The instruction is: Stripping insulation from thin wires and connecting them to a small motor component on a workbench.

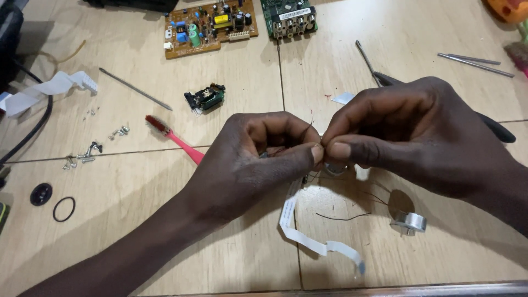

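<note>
Two hands, left hand [247, 162], right hand [418, 135], pinching thin wires [309, 127] together

Work surface: beige wood-grain tiled floor [137, 132] with thin dark grout lines, evenly lit. A brown rectangular circuit board [210, 26] lies at the far edge; a grout line runs just right of it.

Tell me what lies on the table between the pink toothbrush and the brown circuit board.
In the head view, a small black and green optical pickup unit lies between the pink toothbrush and the brown circuit board, apart from both.
</note>
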